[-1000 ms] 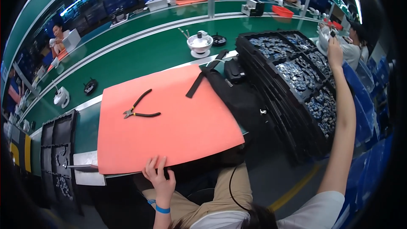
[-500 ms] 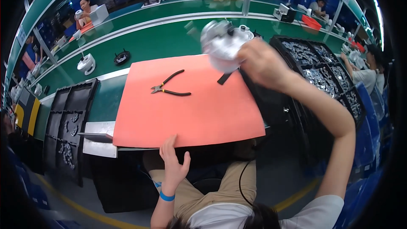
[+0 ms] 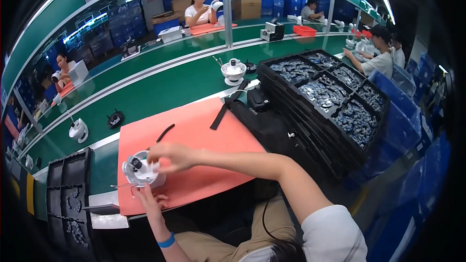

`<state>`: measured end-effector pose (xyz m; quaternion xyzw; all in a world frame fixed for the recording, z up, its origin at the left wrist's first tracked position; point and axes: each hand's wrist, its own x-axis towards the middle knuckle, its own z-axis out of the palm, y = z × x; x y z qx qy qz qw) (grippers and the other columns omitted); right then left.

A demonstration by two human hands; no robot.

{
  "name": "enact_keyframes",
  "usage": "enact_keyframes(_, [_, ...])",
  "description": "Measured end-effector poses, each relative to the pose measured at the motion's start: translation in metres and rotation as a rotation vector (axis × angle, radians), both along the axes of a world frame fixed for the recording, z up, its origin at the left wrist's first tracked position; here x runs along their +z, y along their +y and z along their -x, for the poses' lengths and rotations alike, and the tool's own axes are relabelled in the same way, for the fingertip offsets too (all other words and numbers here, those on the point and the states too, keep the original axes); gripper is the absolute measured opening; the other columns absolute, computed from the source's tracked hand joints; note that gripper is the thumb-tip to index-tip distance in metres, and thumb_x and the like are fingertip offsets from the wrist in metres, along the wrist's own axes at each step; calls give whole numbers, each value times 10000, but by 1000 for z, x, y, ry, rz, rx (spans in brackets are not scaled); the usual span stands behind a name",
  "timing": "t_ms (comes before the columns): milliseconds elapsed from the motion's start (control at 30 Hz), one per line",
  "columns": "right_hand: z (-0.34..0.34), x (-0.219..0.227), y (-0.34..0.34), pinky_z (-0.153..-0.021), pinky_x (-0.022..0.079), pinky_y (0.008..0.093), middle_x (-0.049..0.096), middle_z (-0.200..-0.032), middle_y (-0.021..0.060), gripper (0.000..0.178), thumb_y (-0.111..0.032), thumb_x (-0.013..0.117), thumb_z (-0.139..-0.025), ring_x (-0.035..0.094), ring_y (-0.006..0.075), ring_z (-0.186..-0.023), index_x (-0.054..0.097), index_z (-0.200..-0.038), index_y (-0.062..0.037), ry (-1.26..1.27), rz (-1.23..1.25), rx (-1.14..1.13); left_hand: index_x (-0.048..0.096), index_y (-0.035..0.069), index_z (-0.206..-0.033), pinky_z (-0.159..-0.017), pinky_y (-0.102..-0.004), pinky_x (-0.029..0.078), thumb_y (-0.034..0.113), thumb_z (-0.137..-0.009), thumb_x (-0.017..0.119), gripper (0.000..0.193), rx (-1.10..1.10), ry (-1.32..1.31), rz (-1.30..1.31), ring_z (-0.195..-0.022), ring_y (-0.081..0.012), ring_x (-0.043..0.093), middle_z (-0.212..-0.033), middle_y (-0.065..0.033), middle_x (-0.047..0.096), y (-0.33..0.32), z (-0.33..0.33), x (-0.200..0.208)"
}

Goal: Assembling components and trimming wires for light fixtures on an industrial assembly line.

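A white dome camera housing [image 3: 154, 180] with a clear cover and a black lens part inside is at the near left of the salmon mat [image 3: 194, 140]; thin wires stick out at its left. My left hand [image 3: 151, 204] holds it from the near side, fingers against its lower edge. My right hand [image 3: 174, 157] reaches across from the right, fingers closed at its right upper rim; the fingertips are partly hidden. Just beyond, one black handle of the cutting pliers [image 3: 166, 133] shows; the rest is hidden behind my hand and the housing. A black strap [image 3: 220, 117] lies on the mat's far right part.
Black compartment trays of small metal parts stand at right [image 3: 286, 94] and left [image 3: 68, 174]. Another white camera unit [image 3: 233, 73] and a black ring part [image 3: 115, 119] sit on the green bench [image 3: 160, 94]. A black bag [image 3: 252, 121] lies right of the mat. People work beyond.
My right hand has brought the white housing from the far right down to the mat's near left. My left hand has come up to it. The view has turned rightward.
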<state>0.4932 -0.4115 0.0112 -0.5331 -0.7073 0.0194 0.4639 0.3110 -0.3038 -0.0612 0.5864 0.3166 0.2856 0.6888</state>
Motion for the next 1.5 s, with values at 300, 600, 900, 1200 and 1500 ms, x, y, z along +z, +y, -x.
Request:
enact_keyframes(300, [-95,-61,26,-1095,242,464,379,-1413,157,813,-658,540,-784,311,352,-1324,430,-1347,-83,-227,504,-558,354,127,-1206,-574,-252,461,324,-922,502,376,-149,-119,139,-731,-183,606,-993,-137,625,26,2,-4])
enact_keyframes(600, [-74,-29,-1,-892,464,450,625,-1114,154,539,-457,694,-686,555,313,-1091,656,-1051,-62,-400,660,-542,491,52,-1207,-614,-258,454,474,-935,393,511,-193,-64,68,-788,-184,603,-994,-130,633,56,-1,-12])
enact_keyframes(900, [-103,-35,-9,-692,519,433,668,-790,164,269,-265,563,-723,640,307,-755,707,-758,-40,-286,602,-914,509,-8,-1142,-734,-348,547,286,-980,379,360,-447,-59,-55,-823,-226,651,-986,-123,624,16,-43,24])
enact_keyframes(1200, [-102,-50,17,-769,508,430,604,-949,218,368,-261,568,-748,617,352,-866,600,-952,43,-261,464,-1044,466,0,-999,-575,-226,409,146,-850,660,285,33,28,-582,-645,-88,501,-764,-54,552,14,-29,37])
enact_keyframes(1500, [-140,-50,-3,-633,484,275,608,-785,55,224,-203,556,-857,611,112,-686,600,-958,-7,870,97,-512,603,69,-857,-693,-362,390,115,-678,760,243,121,51,-1552,-741,-233,459,-814,-79,491,-32,-30,92])
